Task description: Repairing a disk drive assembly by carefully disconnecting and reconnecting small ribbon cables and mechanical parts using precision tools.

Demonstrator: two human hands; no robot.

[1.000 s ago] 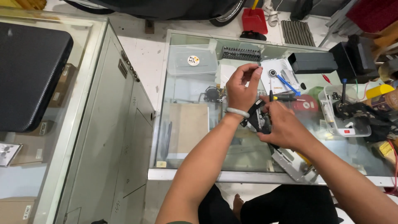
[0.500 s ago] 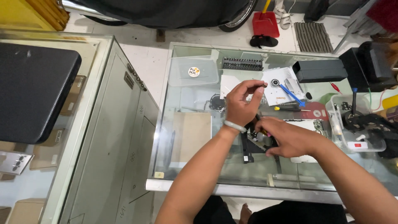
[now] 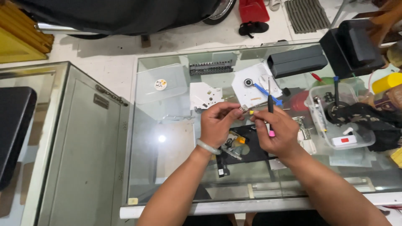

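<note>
While the left hand [image 3: 217,123] is pinching a small metal part [image 3: 244,108] above the glass counter [image 3: 167,142], the right hand [image 3: 274,132] is gripping a pink-tipped black tool [image 3: 270,109] upright, just over the black circuit assembly [image 3: 245,148].

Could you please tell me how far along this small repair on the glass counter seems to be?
Already done: white parts lie set aside on the counter. In hand: the left hand pinches a tiny part and the right hand holds a pink-tipped tool upright beside it. Left: the black assembly under the hands lies open, so it seems mid-job.
</note>
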